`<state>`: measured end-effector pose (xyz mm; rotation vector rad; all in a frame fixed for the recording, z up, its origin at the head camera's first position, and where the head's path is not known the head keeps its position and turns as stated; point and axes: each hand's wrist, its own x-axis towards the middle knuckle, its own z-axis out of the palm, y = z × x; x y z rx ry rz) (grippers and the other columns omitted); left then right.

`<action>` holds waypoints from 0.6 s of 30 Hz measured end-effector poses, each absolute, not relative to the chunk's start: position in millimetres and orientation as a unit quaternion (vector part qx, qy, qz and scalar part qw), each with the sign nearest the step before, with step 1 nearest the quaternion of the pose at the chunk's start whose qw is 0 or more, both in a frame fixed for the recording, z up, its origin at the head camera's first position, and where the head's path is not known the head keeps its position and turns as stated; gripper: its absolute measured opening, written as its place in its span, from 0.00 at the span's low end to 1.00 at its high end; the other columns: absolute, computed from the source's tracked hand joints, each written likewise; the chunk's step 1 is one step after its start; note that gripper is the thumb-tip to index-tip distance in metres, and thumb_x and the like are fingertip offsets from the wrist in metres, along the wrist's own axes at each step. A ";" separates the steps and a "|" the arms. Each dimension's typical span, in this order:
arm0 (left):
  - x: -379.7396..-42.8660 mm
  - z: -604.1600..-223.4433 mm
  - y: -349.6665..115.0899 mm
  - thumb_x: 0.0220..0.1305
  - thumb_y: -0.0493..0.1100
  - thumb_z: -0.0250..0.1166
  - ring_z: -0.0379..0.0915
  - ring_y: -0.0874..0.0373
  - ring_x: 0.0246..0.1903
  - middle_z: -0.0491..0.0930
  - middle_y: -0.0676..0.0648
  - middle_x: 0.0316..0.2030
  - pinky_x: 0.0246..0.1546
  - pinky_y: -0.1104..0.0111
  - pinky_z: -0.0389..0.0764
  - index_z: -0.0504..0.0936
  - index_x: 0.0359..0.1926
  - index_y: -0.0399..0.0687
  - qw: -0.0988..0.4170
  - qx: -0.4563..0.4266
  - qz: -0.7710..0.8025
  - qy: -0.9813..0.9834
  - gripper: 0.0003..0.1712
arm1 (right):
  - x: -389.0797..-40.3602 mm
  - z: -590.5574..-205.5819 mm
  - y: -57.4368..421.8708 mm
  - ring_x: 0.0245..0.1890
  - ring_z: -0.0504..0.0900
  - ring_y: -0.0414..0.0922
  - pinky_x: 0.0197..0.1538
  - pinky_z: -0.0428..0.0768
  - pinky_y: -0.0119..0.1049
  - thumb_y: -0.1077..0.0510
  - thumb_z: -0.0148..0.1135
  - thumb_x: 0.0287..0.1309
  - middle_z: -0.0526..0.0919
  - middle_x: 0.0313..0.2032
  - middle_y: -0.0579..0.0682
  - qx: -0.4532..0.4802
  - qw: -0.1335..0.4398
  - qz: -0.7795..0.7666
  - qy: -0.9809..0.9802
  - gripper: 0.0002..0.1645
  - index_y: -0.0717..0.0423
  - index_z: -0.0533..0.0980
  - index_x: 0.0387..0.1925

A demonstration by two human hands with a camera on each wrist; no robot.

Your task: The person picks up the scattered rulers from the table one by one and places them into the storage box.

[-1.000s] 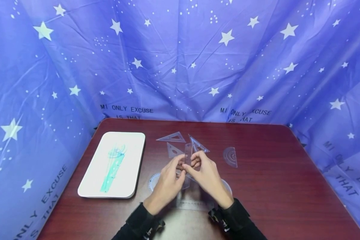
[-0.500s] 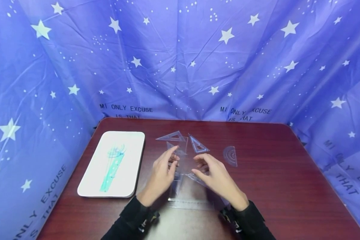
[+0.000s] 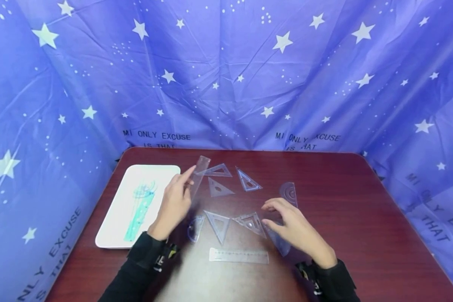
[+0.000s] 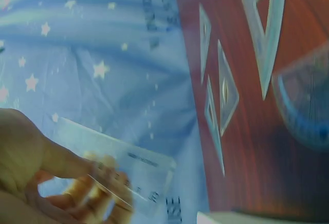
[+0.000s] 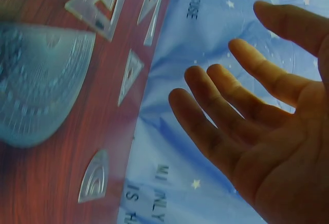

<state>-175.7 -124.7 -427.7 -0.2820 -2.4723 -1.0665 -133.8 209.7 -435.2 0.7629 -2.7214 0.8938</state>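
Note:
A clear ruler [image 3: 199, 179] is pinched between the thumb and fingers of my left hand [image 3: 174, 204], raised beside the white tray's right edge. In the left wrist view the ruler [image 4: 121, 154] shows dark numbers along one edge, with the thumb lying across it. My right hand [image 3: 296, 228] hovers over the right part of the tools, its fingers spread and holding nothing, as the right wrist view of the hand [image 5: 267, 126] shows. Beneath it lies a large clear protractor [image 3: 280, 243], partly covered. A smaller protractor [image 3: 289, 193] lies just beyond.
A white tray-like board [image 3: 115, 218] at left bears a green ruler [image 3: 137, 222] and clear pieces. Several clear set squares [image 3: 219, 191] lie mid-table. Another clear ruler [image 3: 238, 255] lies near the front, and a blue-marked protractor [image 3: 195, 229] sits left of centre.
Both hands were together at the ruler. They have parted: the left carried the ruler left toward the white board, and the right let go and moved right.

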 end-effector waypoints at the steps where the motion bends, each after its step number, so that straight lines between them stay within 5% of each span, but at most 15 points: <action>1: -177.2 -427.2 -130.1 0.62 0.20 0.56 0.81 0.41 0.42 0.83 0.37 0.42 0.51 0.46 0.83 0.78 0.72 0.39 0.206 -0.089 -0.380 -0.898 0.37 | -133.1 -435.4 212.6 0.53 0.87 0.48 0.56 0.88 0.48 0.62 0.78 0.62 0.87 0.54 0.50 0.255 0.088 0.297 -0.916 0.17 0.55 0.84 0.52; 10: -185.8 -423.6 -180.0 0.65 0.26 0.53 0.82 0.34 0.51 0.86 0.31 0.45 0.55 0.41 0.80 0.80 0.65 0.34 0.104 0.009 -0.342 -0.934 0.28 | -127.8 -440.8 233.3 0.56 0.87 0.50 0.57 0.87 0.50 0.60 0.79 0.61 0.86 0.56 0.51 0.248 0.085 0.280 -0.924 0.17 0.53 0.85 0.51; 18: -217.2 -471.7 -235.3 0.62 0.33 0.56 0.79 0.44 0.36 0.85 0.37 0.39 0.36 0.54 0.81 0.81 0.58 0.36 -0.020 0.026 -0.270 -0.962 0.22 | -125.3 -444.6 246.0 0.56 0.87 0.52 0.58 0.86 0.54 0.60 0.79 0.60 0.87 0.57 0.53 0.241 0.091 0.273 -0.927 0.17 0.52 0.85 0.50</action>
